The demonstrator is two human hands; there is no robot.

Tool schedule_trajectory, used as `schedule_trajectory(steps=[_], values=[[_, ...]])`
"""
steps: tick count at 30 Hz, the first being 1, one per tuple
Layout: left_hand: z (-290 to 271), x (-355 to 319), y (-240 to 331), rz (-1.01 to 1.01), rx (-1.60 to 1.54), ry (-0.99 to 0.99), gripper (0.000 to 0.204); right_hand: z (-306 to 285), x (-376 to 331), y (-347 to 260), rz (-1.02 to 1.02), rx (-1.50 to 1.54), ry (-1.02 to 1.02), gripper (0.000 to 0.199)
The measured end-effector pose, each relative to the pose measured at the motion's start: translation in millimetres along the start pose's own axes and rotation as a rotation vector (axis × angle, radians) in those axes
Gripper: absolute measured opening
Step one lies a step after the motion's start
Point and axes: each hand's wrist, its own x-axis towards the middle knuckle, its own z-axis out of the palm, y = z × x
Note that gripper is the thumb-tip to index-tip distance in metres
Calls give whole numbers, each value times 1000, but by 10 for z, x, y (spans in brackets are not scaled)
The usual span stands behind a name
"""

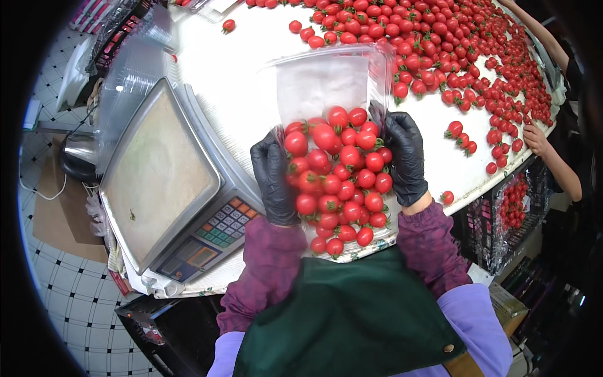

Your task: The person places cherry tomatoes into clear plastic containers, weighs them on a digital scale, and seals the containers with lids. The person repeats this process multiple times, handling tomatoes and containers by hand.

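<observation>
Between my two black-gloved hands is a clear plastic container (pixel 379 70), tilted so that its red cherry tomatoes (pixel 350 157) gather toward me. Its far part shows a white pad (pixel 323 88) with no tomatoes on it. My left hand (pixel 274 179) grips the left side, fingers curled at the wall. On the opposite side, my right hand (pixel 405 156) is closed around the edge. Some fingers of both hands are hidden behind the container. Slight blur covers the tomatoes at the left.
A digital scale (pixel 160 169) stands at the left, a small green bit on its pan. Stacked clear containers (pixel 135 94) lie behind it. Loose tomatoes (pixel 433 31) cover the white table's (pixel 220 81) far right. Another person's hand (pixel 536 139) is at the right edge, above a crate (pixel 496 220).
</observation>
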Motion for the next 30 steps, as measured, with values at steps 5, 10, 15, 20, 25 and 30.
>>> schedule_trajectory(steps=[5,10,15,20,25,30], values=[[14,-39,37,-70,-110,-69,35,21,13,-49,22,6,-61,30],[-250,-289,-19,9,126,-203,58,-25,-201,-156,26,-127,-89,52],[-97,-592,174,124,654,-277,57,-87,-512,-148,-20,-388,-147,54],[-16,-664,176,407,781,-366,55,-144,-664,-49,-447,-958,-145,51],[77,-549,200,762,964,-488,48,-4,-709,-119,-609,-1199,-90,46],[166,-416,226,745,929,-554,41,62,-570,-129,-404,-1035,-46,39]])
